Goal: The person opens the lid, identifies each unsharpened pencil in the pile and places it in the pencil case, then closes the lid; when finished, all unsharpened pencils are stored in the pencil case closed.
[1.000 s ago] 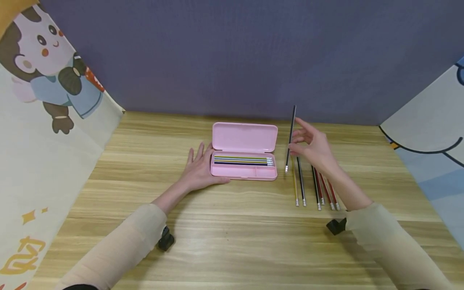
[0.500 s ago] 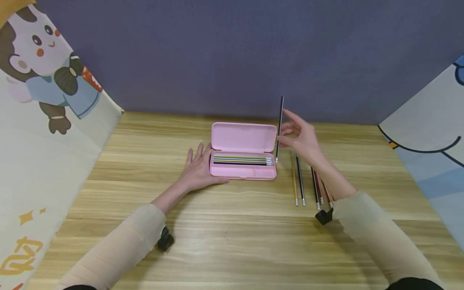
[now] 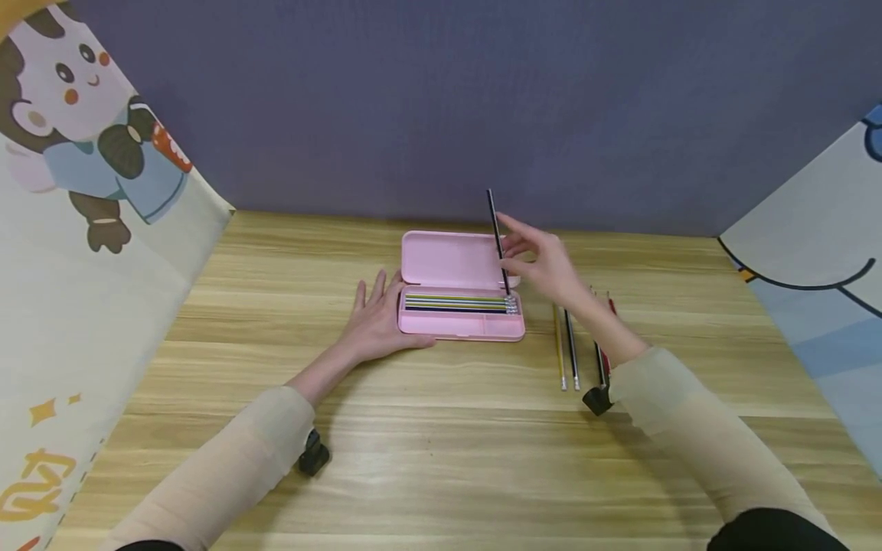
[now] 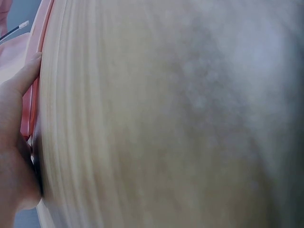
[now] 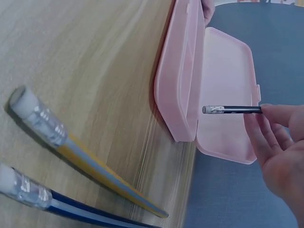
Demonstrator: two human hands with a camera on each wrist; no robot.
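A pink pencil case (image 3: 448, 327) lies with its lid (image 3: 448, 259) raised, holding a row of striped pencils (image 3: 455, 304), erasers to the right. My left hand (image 3: 374, 325) rests against its left end, fingers straight and spread, thumb along the front wall; the left wrist view shows that thumb (image 4: 23, 78) on the case's side. My right hand (image 3: 543, 264) pinches a black striped pencil (image 3: 496, 229) between thumb and fingers. This pencil stands nearly upright over the right end of the case, its white eraser (image 5: 212, 109) pointing down toward the compartment.
Right of the case, a yellow pencil (image 3: 559, 352) and a dark blue pencil (image 3: 571, 352) lie on the wooden table (image 3: 441, 459). More pencils (image 3: 600, 363), dark and red, lie partly hidden under my right forearm. A blue-grey panel (image 3: 441, 115) rises behind.
My right hand has carried the black pencil leftward, from beside the case to over its right end, and the pencil now leans left at the top. My left hand has stayed put.
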